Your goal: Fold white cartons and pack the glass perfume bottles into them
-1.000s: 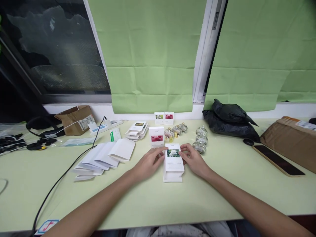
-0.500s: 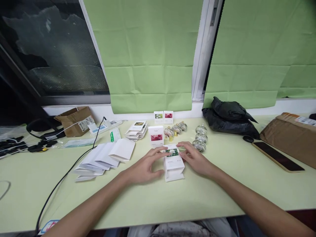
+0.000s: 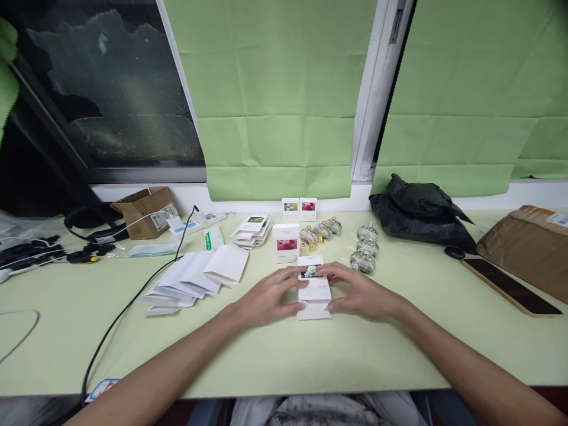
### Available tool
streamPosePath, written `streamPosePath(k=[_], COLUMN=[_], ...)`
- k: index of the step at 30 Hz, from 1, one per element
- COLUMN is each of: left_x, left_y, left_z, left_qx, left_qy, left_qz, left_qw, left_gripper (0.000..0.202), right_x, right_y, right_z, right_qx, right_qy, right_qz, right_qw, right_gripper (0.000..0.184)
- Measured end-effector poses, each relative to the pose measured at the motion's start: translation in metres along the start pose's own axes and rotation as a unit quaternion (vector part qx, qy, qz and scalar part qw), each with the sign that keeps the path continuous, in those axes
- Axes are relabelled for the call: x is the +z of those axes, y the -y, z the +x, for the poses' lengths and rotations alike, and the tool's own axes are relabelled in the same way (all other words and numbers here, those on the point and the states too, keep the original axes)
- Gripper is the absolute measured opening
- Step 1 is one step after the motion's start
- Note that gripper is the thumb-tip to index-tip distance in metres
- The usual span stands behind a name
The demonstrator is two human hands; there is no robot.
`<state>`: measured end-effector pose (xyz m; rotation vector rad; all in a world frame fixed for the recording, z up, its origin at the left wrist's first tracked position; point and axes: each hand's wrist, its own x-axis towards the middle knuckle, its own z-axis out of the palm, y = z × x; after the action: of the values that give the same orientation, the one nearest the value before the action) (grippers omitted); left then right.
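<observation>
A small white box with a white-flower picture sits on the pale green table in front of me. My left hand grips its left side with thumb and fingers. On its right side, my right hand presses against it, fingertips reaching over the top near the picture. The box looks partly folded up, its bottom flap lying flat on the table. Just behind it stands a white box with a red-flower picture.
Flat white box blanks fan out at left, with printed cards behind. Several glass ornaments and two small boxes stand at the back. A black bag, phone, cardboard parcels and a black cable lie around.
The flat white box has been folded up into a shorter, thicker shape. Both hands have closed in on its sides.
</observation>
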<state>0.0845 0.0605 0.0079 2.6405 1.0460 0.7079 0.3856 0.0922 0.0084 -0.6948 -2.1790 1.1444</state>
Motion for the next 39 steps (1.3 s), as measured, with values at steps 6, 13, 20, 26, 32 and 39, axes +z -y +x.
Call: streamPosePath(k=[6,13,20,26,32,39], left_x=[0.002,-0.004,-0.017,-0.014,-0.013,-0.007], left_y=[0.001,0.009,0.005,-0.002,-0.003,-0.006], left_z=[0.0,-0.004,-0.011,-0.009,-0.007,-0.005], left_qx=[-0.026,-0.051,-0.058,-0.052,-0.035,-0.061], left_qy=[-0.004,0.01,0.052,0.029,0.009,-0.003], left_qz=[0.001,-0.036,-0.072,-0.055,-0.06,-0.084], left_qw=[1.0,0.998,0.994,0.997,0.998,0.995], left_gripper=[0.041,0.043,0.065,0.071,0.049,0.043], right_x=[0.009,0.013,0.014,0.016,0.017,0.02], right_y=[0.003,-0.003,0.006,0.009,0.013,0.016], right_z=[-0.001,-0.001,-0.004,-0.004,-0.004,-0.006], right_qx=[-0.042,-0.02,-0.019,-0.015,-0.04,-0.041], right_qy=[-0.044,-0.062,-0.009,-0.007,-0.029,-0.022], right_qz=[-0.168,-0.154,-0.144,-0.155,-0.155,-0.146], right_qw=[0.984,0.986,0.989,0.988,0.987,0.988], right_gripper=[0.043,0.029,0.029,0.041,0.025,0.014])
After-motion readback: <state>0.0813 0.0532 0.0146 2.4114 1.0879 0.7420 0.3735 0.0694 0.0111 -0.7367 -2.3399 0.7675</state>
